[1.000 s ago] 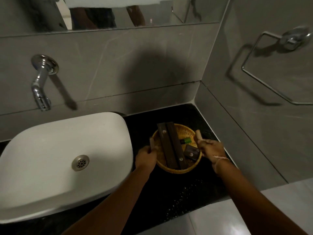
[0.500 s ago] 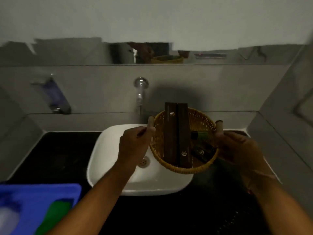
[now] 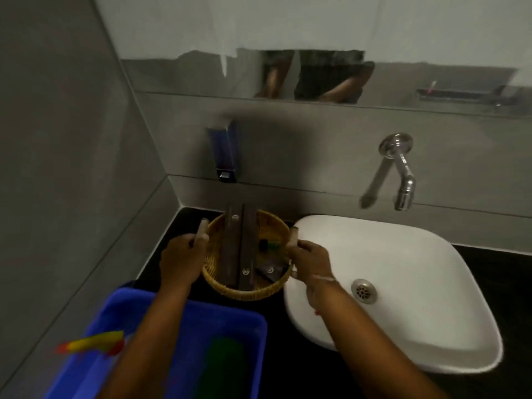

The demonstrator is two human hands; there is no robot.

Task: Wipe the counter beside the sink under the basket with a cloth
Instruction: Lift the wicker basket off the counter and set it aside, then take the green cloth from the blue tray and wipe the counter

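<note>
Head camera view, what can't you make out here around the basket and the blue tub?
- Head view: whether the basket rests on the counter or is lifted; its own body hides the underside.
- Tub contents: blurred, partly hidden by the left arm.
- Small items behind the dark boxes: too small.
- No cloth identifiable.

Your support surface: black counter, glossy, running wall to wall under grey tiles. On it, white sink at right, vessel type, sitting on top. Blue tub at near left, edge overhanging frame. Wicker basket between tub and sink, left of sink; contact with counter unclear.
</note>
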